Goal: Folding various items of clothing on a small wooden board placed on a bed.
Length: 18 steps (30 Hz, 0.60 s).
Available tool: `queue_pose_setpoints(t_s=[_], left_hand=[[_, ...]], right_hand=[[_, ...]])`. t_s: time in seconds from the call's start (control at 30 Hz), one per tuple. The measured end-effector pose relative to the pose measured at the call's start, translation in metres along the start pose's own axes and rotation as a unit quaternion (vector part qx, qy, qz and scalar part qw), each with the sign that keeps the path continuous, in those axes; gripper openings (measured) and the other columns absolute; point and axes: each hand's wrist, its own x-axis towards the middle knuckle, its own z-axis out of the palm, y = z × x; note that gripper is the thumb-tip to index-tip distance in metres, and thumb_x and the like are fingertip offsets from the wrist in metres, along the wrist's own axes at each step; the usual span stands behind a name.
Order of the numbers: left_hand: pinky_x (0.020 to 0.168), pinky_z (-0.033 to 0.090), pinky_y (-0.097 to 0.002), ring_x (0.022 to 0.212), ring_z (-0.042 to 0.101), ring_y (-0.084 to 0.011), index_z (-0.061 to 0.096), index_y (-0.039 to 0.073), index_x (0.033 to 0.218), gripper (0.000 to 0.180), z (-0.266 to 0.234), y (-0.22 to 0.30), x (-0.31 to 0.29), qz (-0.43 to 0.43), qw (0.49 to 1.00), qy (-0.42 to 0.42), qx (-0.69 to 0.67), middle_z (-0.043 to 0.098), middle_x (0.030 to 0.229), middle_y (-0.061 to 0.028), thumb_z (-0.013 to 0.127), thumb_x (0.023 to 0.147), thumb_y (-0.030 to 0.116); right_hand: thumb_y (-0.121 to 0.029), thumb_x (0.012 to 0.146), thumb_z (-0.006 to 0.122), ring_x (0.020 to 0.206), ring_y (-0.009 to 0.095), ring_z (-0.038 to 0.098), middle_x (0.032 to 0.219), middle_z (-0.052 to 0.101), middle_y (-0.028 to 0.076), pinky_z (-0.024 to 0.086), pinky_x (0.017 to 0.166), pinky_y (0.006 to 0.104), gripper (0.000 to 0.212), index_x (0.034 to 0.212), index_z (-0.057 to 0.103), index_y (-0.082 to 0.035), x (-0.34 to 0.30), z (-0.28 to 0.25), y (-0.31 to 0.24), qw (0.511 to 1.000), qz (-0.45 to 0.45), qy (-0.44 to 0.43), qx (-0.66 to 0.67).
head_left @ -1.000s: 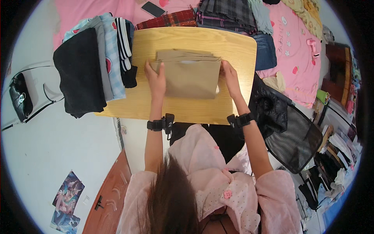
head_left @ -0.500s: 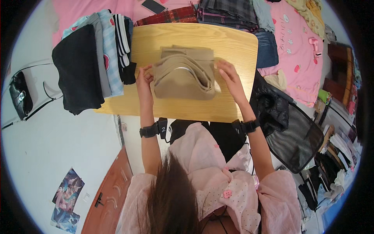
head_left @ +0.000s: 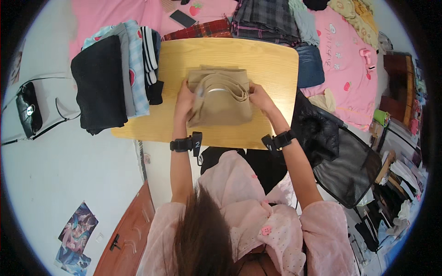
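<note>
A folded beige garment (head_left: 220,97) lies in the middle of a light wooden table (head_left: 267,64). My left hand (head_left: 184,101) grips its left edge and my right hand (head_left: 258,97) grips its right edge. The garment's waistband curls open on top between the hands. Both wrists carry black bands. A stack of folded clothes (head_left: 115,76), black, grey, light blue and striped, sits on the table's left end, close to my left hand.
Plaid and dark clothes (head_left: 262,20) and a phone (head_left: 183,18) lie on a pink bedspread (head_left: 345,60) beyond the table. A black bag (head_left: 28,109) lies left on the floor. A black mesh chair (head_left: 340,161) stands at the right.
The flat folded garment has been folded over again into a narrower, thicker bundle. Both hands moved from pressing its top to gripping its sides.
</note>
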Motion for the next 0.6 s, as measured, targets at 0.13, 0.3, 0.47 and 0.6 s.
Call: queue_pose_setpoints(t_s=[0.13,0.3,0.47,0.6], left_hand=[[0.079,0.047,-0.0286,0.091,0.059,-0.0169,0.055,-0.004,0.113,0.04,-0.011,0.001,-0.005,-0.032,0.91,-0.183,-0.37,0.063,0.104,-0.0103,0.068,0.078,0.011],[0.072,0.048,-0.0279,0.082,0.06,-0.0149,0.061,-0.002,0.104,0.029,-0.024,0.065,0.002,0.041,0.981,-0.045,-0.184,0.066,0.092,-0.0078,0.068,0.078,0.009],[0.075,0.047,-0.0278,0.083,0.061,-0.0173,0.061,-0.003,0.102,0.029,-0.064,0.135,-0.018,0.241,0.949,0.084,-0.184,0.066,0.09,-0.0083,0.068,0.075,0.006],[0.086,0.045,-0.0317,0.087,0.062,-0.02,0.06,-0.002,0.096,0.022,-0.092,0.17,-0.039,0.358,0.916,0.162,-0.083,0.067,0.094,-0.0107,0.063,0.075,0.006]], right_hand=[[-0.004,0.081,0.063,0.091,0.015,0.06,0.103,0.065,0.008,0.046,0.081,0.0283,0.032,0.112,0.058,0.002,-0.019,0.0,-0.011,0.988,-0.073,-0.005,0.134],[0.0,0.078,0.062,0.085,0.009,0.059,0.093,0.066,0.005,0.046,0.078,0.0243,0.03,0.108,0.062,0.001,-0.033,-0.024,-0.06,0.984,-0.145,0.055,0.083],[0.002,0.075,0.06,0.094,0.011,0.058,0.096,0.067,0.004,0.044,0.087,0.0265,0.029,0.104,0.064,0.001,-0.067,-0.042,-0.13,0.934,-0.329,0.136,0.022],[-0.004,0.075,0.064,0.111,0.023,0.056,0.106,0.066,0.01,0.035,0.101,0.0371,0.03,0.104,0.066,-0.004,-0.098,-0.047,-0.188,0.788,-0.581,0.138,-0.148]])
